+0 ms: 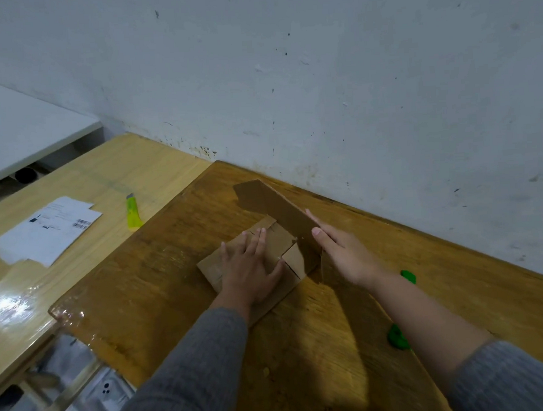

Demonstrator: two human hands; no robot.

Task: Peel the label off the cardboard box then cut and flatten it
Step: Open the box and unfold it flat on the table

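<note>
Judging from the single head view, I took the task to be in its last stage. A white label (47, 230) lay loose on the pale table (81, 185) at the far left, well apart from the cardboard box (267, 243), so the peeling looked done. A yellow-green knife (133, 213) lay set down near the pale table's right edge, between the label and the box, gripped by nobody, which suggested to me that the cutting was finished too.

What remained was the flattening. The box sat near the middle of the darker table (174, 306), already opened out, most of its panels lying flat. My left hand (251, 267) pressed down on those panels, palm down with fingers straight. One long flap (273, 205) stood tilted up on the right side, rising toward the wall (351, 73). My right hand (342, 248) rested against it with fingers extended and the thumb on the near face; I judged it was pushing rather than clamping. That flap had yet to go down.

As a container the box held nothing I could see. Two green objects (399, 337) lay on the darker table to the right, partly hidden by my right forearm; I could not tell what they were.
</note>
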